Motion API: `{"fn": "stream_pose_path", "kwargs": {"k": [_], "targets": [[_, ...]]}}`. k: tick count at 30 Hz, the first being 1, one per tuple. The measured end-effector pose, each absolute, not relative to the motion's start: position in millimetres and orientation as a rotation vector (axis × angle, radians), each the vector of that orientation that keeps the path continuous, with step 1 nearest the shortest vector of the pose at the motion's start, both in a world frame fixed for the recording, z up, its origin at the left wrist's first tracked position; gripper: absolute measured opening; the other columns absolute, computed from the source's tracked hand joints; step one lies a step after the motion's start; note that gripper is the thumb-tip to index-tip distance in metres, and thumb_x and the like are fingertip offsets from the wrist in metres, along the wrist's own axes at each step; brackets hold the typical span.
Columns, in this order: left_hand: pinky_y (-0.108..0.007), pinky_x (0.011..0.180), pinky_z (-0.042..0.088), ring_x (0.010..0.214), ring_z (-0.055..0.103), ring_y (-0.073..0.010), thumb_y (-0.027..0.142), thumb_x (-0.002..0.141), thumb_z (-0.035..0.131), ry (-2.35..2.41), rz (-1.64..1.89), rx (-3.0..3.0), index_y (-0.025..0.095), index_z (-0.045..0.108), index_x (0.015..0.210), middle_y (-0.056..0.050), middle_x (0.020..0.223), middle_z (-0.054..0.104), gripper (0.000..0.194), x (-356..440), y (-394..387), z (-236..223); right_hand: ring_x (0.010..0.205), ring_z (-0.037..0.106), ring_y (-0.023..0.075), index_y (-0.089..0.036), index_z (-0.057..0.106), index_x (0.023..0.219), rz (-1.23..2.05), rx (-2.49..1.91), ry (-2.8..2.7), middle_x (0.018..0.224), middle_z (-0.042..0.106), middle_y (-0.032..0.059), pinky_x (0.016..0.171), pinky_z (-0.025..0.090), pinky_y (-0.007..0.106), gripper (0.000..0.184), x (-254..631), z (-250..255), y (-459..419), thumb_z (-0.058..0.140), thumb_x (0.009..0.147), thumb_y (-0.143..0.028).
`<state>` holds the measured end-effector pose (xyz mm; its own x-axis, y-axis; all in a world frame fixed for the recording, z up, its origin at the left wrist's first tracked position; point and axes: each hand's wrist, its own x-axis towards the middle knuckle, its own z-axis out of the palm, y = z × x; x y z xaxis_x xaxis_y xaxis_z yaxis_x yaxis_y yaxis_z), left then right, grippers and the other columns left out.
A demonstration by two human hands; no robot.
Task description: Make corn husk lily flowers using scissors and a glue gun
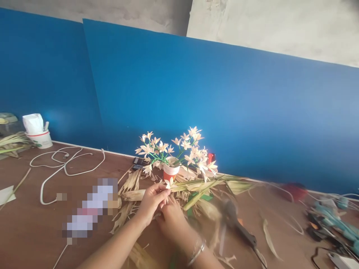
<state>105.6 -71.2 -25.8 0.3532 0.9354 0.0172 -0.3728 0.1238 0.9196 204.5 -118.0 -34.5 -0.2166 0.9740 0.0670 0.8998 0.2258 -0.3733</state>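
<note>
The pale flower (pixel 170 183) sits at the left hand's (pixel 153 200) fingertips, likely light, papery and easily torn, best taken by its base. Thumb and fingers pinch it low; the right hand (pixel 173 213) curls just beside, its grip too hidden to tell. The paper cup (pixel 171 173) stands beyond.

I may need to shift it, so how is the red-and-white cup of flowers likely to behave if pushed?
The cup may tip easily, since the flowers spread well past it on both sides. It is probably light for its size, as it looks like paper. Knocked petals could bend or break, being thin and pointed.
</note>
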Motion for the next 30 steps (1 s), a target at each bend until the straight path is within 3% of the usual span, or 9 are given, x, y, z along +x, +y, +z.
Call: {"fn": "stream_pose_path", "kwargs": {"k": [4,14,18,25,30], "targets": [[-0.020,0.045,0.028,0.042,0.036,-0.0062,0.035,0.069,0.071,0.694,1.064,1.025,0.015,0.057,0.067,0.007,0.044,0.047,0.024,106.1,-70.4,-28.2,0.113,0.041,0.0300,-0.012,0.056,0.113,0.349,-1.732,-2.248,0.124,0.051,0.0169,0.096,0.033,0.042,0.040,207.4,-36.5,-117.7,0.051,0.074,-0.017],[-0.019,0.046,0.027,0.043,0.037,-0.0053,0.030,0.066,0.074,0.726,1.055,0.965,0.016,0.056,0.066,0.006,0.049,0.049,0.022,104.6,-71.8,-23.9,0.101,0.052,0.0289,-0.014,0.057,0.108,0.363,-1.710,-2.367,0.110,0.060,0.0149,0.086,0.038,0.044,0.033,205.2,-34.9,-120.5,0.045,0.078,-0.016],[-0.019,0.044,0.026,0.043,0.038,-0.0051,0.030,0.067,0.073,0.720,1.081,0.967,0.016,0.057,0.066,0.006,0.049,0.050,0.021,103.2,-71.8,-21.6,0.090,0.055,0.0252,-0.015,0.061,0.095,0.395,-1.718,-2.376,0.096,0.064,0.0128,0.082,0.038,0.039,0.024,205.7,-35.5,-121.0,0.044,0.077,-0.014],[-0.019,0.044,0.027,0.044,0.038,-0.0058,0.031,0.067,0.073,0.714,1.085,0.960,0.016,0.057,0.065,0.007,0.046,0.047,0.022,103.7,-72.1,-20.5,0.083,0.054,0.0208,-0.018,0.063,0.070,0.508,-1.661,-2.256,0.083,0.063,0.0064,0.071,0.039,0.028,0.017,215.9,-24.4,-123.6,0.052,0.058,-0.012],[-0.019,0.044,0.028,0.044,0.041,-0.0072,0.033,0.063,0.075,0.778,1.075,0.916,0.015,0.061,0.070,0.006,0.045,0.049,0.024,106.0,-73.3,-21.0,0.062,0.054,0.0120,-0.020,0.065,0.080,0.871,-1.603,-2.124,0.071,0.063,-0.0010,0.054,0.035,0.019,0.029,239.9,5.0,-129.5,0.048,0.059,-0.009]]}}
